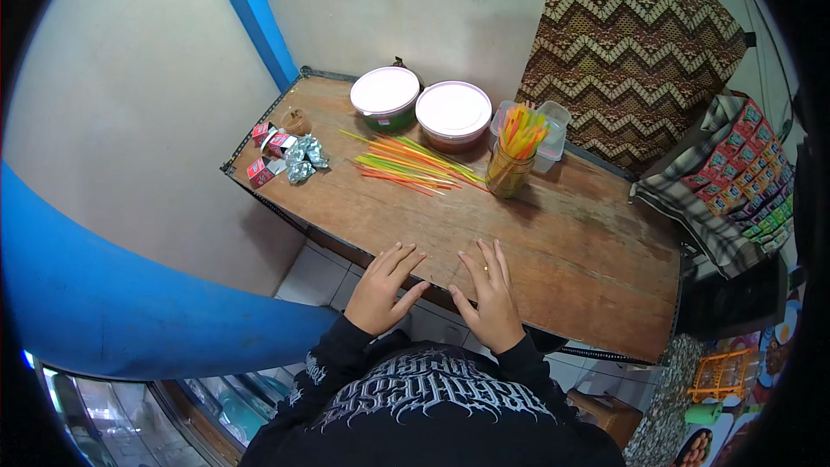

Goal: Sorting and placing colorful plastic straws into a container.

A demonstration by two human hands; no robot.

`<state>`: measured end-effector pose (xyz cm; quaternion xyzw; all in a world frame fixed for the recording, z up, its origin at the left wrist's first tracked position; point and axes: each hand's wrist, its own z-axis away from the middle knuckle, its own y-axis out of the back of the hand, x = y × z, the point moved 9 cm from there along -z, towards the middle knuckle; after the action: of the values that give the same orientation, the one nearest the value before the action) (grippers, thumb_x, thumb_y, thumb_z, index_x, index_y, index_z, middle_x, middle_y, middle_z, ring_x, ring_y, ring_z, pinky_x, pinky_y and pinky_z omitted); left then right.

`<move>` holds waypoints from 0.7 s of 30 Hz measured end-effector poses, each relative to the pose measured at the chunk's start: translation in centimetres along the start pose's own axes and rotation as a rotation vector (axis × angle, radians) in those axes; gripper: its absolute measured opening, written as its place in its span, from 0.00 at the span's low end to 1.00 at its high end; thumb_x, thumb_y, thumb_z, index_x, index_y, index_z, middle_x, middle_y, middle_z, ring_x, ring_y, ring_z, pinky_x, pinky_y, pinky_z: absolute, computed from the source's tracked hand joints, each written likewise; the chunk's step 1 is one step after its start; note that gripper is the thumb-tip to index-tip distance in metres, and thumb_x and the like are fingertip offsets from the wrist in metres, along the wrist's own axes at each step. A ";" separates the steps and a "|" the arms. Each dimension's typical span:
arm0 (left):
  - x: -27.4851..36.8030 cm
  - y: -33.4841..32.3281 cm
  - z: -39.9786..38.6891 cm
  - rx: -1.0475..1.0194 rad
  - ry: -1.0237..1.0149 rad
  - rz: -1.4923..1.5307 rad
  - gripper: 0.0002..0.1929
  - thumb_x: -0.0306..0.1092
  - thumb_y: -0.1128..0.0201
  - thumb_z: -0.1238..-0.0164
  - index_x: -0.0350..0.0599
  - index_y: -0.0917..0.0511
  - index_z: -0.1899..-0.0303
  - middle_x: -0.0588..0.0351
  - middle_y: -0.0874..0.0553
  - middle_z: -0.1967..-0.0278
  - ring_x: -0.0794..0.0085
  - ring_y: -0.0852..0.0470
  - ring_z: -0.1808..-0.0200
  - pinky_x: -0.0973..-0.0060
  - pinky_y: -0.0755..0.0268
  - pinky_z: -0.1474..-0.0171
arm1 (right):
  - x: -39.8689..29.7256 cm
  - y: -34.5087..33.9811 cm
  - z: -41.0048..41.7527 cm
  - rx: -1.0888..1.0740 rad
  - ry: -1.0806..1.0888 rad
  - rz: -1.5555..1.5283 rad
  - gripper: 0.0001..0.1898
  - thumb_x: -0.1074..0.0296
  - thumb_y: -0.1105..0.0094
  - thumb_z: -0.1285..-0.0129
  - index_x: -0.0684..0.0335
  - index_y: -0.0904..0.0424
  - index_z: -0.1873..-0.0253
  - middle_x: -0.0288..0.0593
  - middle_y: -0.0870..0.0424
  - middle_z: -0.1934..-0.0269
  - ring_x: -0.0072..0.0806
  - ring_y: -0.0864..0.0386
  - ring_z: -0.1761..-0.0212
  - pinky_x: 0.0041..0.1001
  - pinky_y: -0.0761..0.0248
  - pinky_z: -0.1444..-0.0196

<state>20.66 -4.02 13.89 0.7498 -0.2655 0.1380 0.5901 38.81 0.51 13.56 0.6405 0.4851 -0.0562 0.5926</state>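
My left hand [384, 288] is at the front edge of a wooden table [583, 259], fingers apart and holding nothing. To its right, my right hand [489, 295] is spread in the same way, with a ring on one finger. Beyond both hands lies a loose pile of colourful plastic straws [415, 165]. A glass jar [509, 172] full of similar straws [522, 130] stands at the pile's right end. Behind the pile are two round lidded tubs, one green-sided [385, 92], the other brownish [453, 110]. Clear plastic containers [551, 136] sit behind the jar.
Crumpled foil [303, 159], small red-and-white boxes [261, 172] and a small cup [296, 122] are at the table's left end. A blue curved surface [162, 311] fills the lower left. Hanging sachets [746, 168] and checked cloth [687, 175] adjoin the right end; an orange basket [723, 373] sits lower right.
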 end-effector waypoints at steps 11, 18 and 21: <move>-1.7 0.4 -1.1 0.030 -0.027 0.157 0.27 0.38 0.26 0.25 0.40 0.20 0.29 0.40 0.19 0.28 0.42 0.26 0.22 0.54 0.30 0.22 | -1.2 -1.9 -2.0 0.012 -0.022 0.009 0.30 0.62 0.28 0.28 0.61 0.23 0.24 0.63 0.36 0.17 0.67 0.48 0.12 0.54 0.45 0.15; -7.2 1.9 -4.3 -0.008 -0.149 0.244 0.26 0.38 0.27 0.25 0.38 0.19 0.31 0.39 0.18 0.30 0.43 0.23 0.25 0.53 0.29 0.24 | -2.1 -5.4 -4.8 0.104 -0.131 0.069 0.30 0.62 0.29 0.28 0.62 0.23 0.25 0.64 0.34 0.19 0.69 0.43 0.14 0.54 0.43 0.16; -10.1 2.5 -6.0 -0.050 -0.232 0.294 0.26 0.40 0.27 0.25 0.39 0.19 0.32 0.41 0.16 0.33 0.42 0.22 0.27 0.53 0.28 0.25 | -2.8 -7.8 -6.5 0.141 -0.194 0.094 0.29 0.62 0.29 0.28 0.62 0.23 0.25 0.65 0.34 0.19 0.69 0.42 0.15 0.54 0.41 0.17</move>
<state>11.63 3.74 12.23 0.6990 -0.4416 0.1287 0.5476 28.72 2.89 11.79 0.6941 0.3899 -0.1240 0.5924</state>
